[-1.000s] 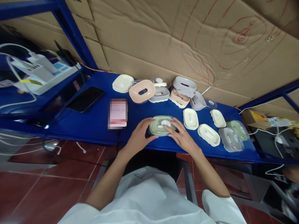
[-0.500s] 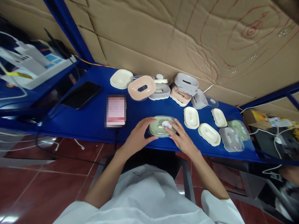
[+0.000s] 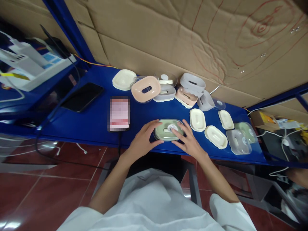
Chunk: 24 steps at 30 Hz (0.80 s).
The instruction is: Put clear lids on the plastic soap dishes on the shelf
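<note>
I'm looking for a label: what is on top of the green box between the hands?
A round, whitish label is on top of the green box. Fingers of the right hand cover part of it, so its full face cannot be seen.

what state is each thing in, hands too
green dish: clear lid on, between hands
left hand: gripping dish's left end
right hand: gripping dish's right end
leftmost peach dish: tilted
black phone: flat, screen dark
pink-screened phone: lit
rightmost gray dish: clear lid on
front cream tray: uncovered
</note>
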Motion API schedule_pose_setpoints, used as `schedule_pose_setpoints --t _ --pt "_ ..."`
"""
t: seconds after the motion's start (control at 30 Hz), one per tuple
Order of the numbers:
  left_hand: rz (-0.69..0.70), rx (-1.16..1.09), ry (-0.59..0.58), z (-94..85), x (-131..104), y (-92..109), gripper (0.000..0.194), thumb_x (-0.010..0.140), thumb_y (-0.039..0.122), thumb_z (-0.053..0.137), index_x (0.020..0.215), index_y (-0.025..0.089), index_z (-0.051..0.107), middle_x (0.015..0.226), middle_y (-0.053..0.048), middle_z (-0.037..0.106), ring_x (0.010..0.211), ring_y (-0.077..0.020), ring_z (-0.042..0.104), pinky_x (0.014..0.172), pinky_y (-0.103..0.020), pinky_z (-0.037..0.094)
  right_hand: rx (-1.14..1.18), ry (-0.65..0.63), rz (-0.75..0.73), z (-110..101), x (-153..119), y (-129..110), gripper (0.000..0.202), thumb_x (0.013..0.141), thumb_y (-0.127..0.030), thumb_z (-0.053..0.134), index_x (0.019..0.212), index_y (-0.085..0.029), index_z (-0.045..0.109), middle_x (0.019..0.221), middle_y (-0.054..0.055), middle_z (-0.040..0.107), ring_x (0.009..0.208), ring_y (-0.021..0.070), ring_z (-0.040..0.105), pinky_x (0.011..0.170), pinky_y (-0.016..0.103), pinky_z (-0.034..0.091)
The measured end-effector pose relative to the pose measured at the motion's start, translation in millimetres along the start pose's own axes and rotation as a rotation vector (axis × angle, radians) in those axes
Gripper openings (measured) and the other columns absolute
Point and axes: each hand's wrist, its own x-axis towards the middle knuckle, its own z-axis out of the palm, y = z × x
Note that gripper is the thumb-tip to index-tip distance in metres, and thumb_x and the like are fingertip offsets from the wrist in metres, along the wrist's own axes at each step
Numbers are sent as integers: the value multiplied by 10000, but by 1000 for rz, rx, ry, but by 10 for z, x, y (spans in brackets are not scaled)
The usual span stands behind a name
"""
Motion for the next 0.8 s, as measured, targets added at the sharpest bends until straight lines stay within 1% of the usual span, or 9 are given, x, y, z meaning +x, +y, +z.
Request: schedule_pose_setpoints --t 0.07,0.17,0.27,0.4,0.47,0.53,0.6,0.67,0.8 --pt "5 8 -27 -4 -8 10 676 957 387 770 1558 329 467 1635 -67 518 1525 -265 495 1281 -472 417 44 -26 54 -46 20 -2 780 1002 -407 722 1684 -347 348 1759 128 295 1652 355 251 1274 608 406" --pt "-19 38 -83 -24 -15 49 780 979 428 739 1650 375 346 1718 -53 422 1565 -271 455 1259 -454 447 64 -50 82 -185 0 40 758 985 -448 739 1658 -353 403 1719 131 362 1576 324 420 1251 544 457" --pt "-58 71 -115 -48 -17 101 814 1008 483 686 1692 400 253 1775 -58 308 1592 -301 412 1196 -465 513 -38 95 160 -483 -161 306 734 938 -488 789 1593 -315 508 1619 152 453 1529 330 469 1221 535 478" --pt "-73 88 -95 -56 -12 136 707 1052 500 601 1679 385 296 1753 -56 358 1576 -297 439 1168 -478 539 -308 380 499 -1127 -519 1126 798 850 -547 852 1525 -219 584 1493 210 540 1442 334 513 1212 507 428" --pt "-69 102 -89 -46 -7 135 636 1062 493 578 1649 369 368 1726 -52 411 1554 -293 473 1170 -484 539 -411 475 804 -1444 -645 1598 823 809 -524 876 1476 -118 617 1411 281 570 1386 345 539 1182 479 412" --pt "-55 122 -81 -29 -4 127 553 1067 477 570 1594 347 462 1694 -49 462 1522 -289 515 1185 -490 528 -428 481 1110 -1666 -682 1993 835 780 -532 876 1422 -57 630 1388 348 546 1308 352 582 1107 486 430" --pt "-31 141 -62 -12 -2 117 482 1070 464 568 1531 327 541 1664 -49 501 1492 -281 548 1204 -490 514 -405 465 1232 -1763 -639 2264 758 793 -545 845 1299 -9 665 1328 382 551 1187 332 631 1024 478 451" --pt "-15 155 -43 2 -3 108 435 1073 458 562 1483 317 588 1635 -51 534 1473 -275 567 1206 -483 516 -375 447 1244 -1755 -552 2411 665 831 -564 794 1167 0 686 1268 385 576 1081 297 654 965 457 461" --pt "0 171 -26 12 -5 99 378 1077 447 555 1418 306 640 1593 -55 576 1439 -271 598 1176 -471 547 -362 421 1174 -1597 -425 2357 583 946 -575 649 1143 -27 674 1316 402 585 1130 297 650 991 470 456"
